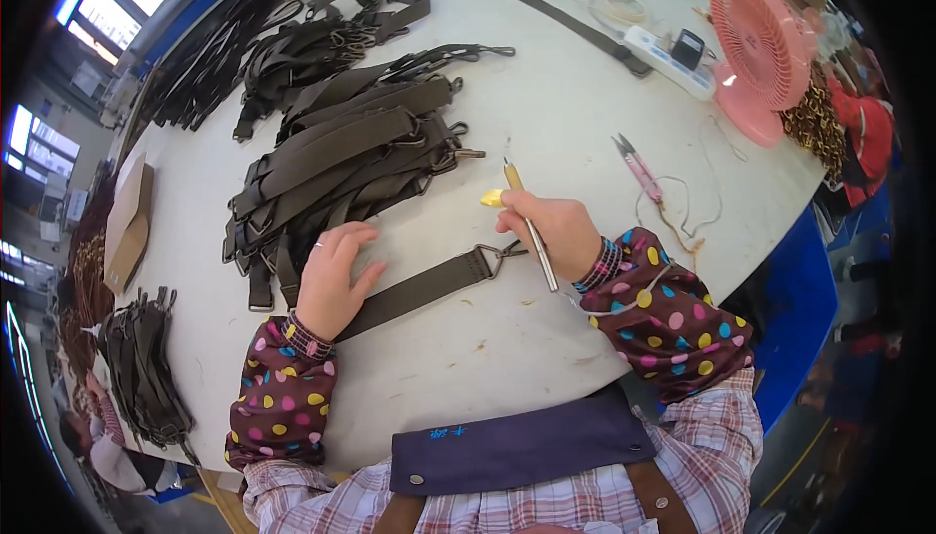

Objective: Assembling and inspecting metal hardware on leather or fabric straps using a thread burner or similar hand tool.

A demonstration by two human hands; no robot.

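On the white table (448,378), one flat dark strap (419,292) lies before a person in spotty sleeves (678,315).

From where I stand, a small bunch of straps (146,368) is far left, then a big pile of straps (336,158). The left hand (336,280) is open, with bent fingers, just beside the pile. The flat dark strap runs from near that wrist toward the right and ends in a metal hook (502,254). The right hand (561,234) grips a thin pen-like tool (535,241), close by the hook; a shiny yellow bit (491,198) is at the thumb. Further right lie pink snips (639,168), then a pink fan (760,41) stands.
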